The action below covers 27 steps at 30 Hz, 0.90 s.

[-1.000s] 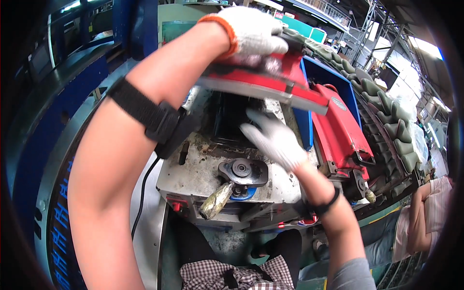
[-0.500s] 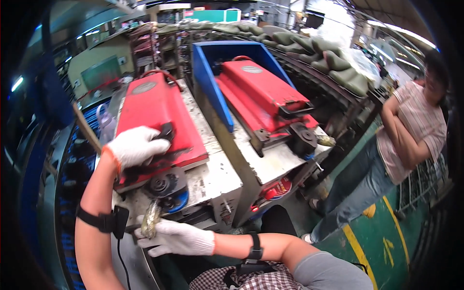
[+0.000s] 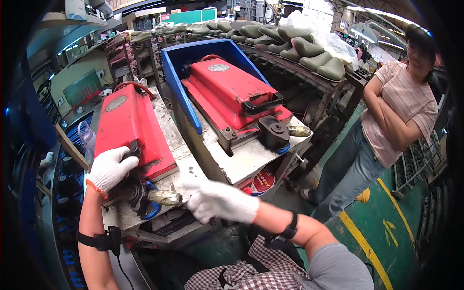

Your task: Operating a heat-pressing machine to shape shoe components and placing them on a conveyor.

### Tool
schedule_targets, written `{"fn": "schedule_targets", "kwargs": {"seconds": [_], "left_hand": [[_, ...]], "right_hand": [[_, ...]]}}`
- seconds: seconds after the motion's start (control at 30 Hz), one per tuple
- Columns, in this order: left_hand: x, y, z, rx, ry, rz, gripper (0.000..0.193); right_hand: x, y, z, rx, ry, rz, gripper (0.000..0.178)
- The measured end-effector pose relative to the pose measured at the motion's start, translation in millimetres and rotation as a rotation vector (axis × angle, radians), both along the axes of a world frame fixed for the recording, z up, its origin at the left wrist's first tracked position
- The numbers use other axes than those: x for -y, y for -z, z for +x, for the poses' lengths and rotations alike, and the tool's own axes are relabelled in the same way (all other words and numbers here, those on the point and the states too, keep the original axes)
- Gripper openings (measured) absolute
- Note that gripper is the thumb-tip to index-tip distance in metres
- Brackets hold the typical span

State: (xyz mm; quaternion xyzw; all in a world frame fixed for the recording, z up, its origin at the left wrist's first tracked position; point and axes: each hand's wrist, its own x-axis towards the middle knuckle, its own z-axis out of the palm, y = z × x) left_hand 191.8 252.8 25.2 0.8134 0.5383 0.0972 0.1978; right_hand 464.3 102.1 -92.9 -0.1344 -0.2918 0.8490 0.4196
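The red press lid (image 3: 129, 130) lies closed on the near machine at the left of the worn metal bench (image 3: 241, 162), its front edge towards us. We record the left hand (image 3: 110, 169), in a white knit glove with an orange cuff, closed over the black handle (image 3: 133, 150) at the lid's front edge. A black strap (image 3: 104, 240) with a trailing cable sits on that forearm.

Just below the lid's front edge we note a black round fitting (image 3: 134, 193) with a blue part beneath it, and a dull metallic lever (image 3: 165, 197) projecting to the right. The right hand (image 3: 217, 200), gloved alike, rests on the bench edge with its fingers curled against the lever's tip; whether it actually grips the lever we cannot tell. A black wristband (image 3: 289, 231) shows on that arm.

Further right, 1 second red press (image 3: 237, 96) stands closed inside a blue tray (image 3: 181, 92). Behind it, olive-green moulded pieces (image 3: 299, 46) lie in rows on a rack. A person in a striped pink shirt (image 3: 401, 111) stands at the right with folded arms, on a green floor (image 3: 386, 232) with yellow lines.
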Motion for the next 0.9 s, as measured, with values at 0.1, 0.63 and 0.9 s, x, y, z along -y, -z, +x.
{"fn": "schedule_targets", "kwargs": {"seconds": [0.1, 0.63, 0.9], "left_hand": [[11.1, 6.4, 10.8, 0.219, -0.121, 0.185, 0.038], [46.5, 34.3, 293.9, 0.288, 0.364, 0.65, 0.059], [2.7, 45.2, 374.9, 0.143, 0.555, 0.856, 0.032]], "right_hand": [[14.6, -29.7, 84.9, 1.083, 0.719, 0.732, 0.035], [-20.4, -22.6, 274.5, 2.623, 0.918, 0.984, 0.017], [-22.0, -43.2, 262.8, 2.284, 0.898, 0.387, 0.054]]}}
